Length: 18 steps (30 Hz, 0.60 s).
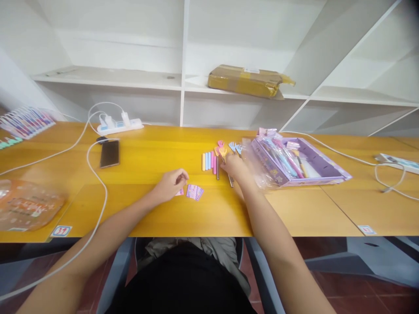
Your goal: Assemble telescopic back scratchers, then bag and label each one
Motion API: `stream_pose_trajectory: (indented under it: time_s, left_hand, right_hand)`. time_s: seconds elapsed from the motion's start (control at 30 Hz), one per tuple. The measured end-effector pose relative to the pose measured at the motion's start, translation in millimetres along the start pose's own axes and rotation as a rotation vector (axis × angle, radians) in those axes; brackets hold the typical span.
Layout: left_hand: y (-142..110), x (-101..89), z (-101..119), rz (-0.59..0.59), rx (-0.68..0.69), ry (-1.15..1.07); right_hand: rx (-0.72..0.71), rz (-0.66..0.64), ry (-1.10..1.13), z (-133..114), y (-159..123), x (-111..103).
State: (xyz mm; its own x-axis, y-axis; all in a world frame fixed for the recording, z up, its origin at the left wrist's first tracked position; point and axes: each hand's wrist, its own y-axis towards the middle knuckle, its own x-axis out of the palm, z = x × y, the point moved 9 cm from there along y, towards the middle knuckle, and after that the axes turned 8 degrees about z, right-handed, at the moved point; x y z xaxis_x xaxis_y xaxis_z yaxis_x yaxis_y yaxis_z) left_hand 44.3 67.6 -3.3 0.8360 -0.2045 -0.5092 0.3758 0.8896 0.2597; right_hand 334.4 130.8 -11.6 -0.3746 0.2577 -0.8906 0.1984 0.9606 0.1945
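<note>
My left hand point(172, 183) rests on the table with its fingers curled in; nothing shows between them. Beside it lie small purple and pink printed cards point(194, 192), one partly under the hand. Over a group of small hand-shaped back scratchers with metal rods, my right hand point(235, 167) has its fingers closed, seemingly on a yellow one point(223, 152). Two blue back scratcher heads point(233, 146) show just beyond the hand, and a pink one point(220, 143) lies to the left. Several coloured handles point(208, 161) stand in a row, yellow, blue and pink.
To the right, a purple box point(322, 159) holds wrapped pen-like items, with clear plastic point(258, 172) beside it. On the left are a phone point(110, 152), a power strip point(121, 126), a loose white cable point(105, 192) and an orange plastic package point(31, 205). A taped carton point(244, 80) sits on the shelf.
</note>
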Motion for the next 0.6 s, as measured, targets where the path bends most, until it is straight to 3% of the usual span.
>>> stream_pose_trajectory:
  time_s: [0.13,0.23,0.3,0.4,0.5,0.6]
  left_hand:
    - [0.5,-2.1,-0.2,0.013,-0.016,-0.032]
    - [1.7,-0.7,-4.2,0.011,-0.076,-0.125]
    - [2.6,3.4,-6.8,-0.011,-0.126,-0.25]
    - [3.1,14.3,-8.3,-0.078,-0.201,-0.485]
    - [1.9,22.2,-8.3,-0.111,-0.245,-0.598]
    - [-2.1,28.1,-12.4,-0.13,-0.31,-0.61]
  right_hand:
    - [0.054,0.126,-0.008,1.6,2.0,-22.0]
    - [0.058,0.184,0.323,-12.3,-1.9,-35.2]
    - [0.051,0.094,0.641,-32.0,-10.2,-26.7]
    - [0.025,-0.143,0.99,-75.0,-33.7,1.8]
    - [-0.041,-0.335,1.168,-117.5,-61.0,26.7]
    - [-0.035,-0.423,1.278,-139.6,-78.5,41.5]
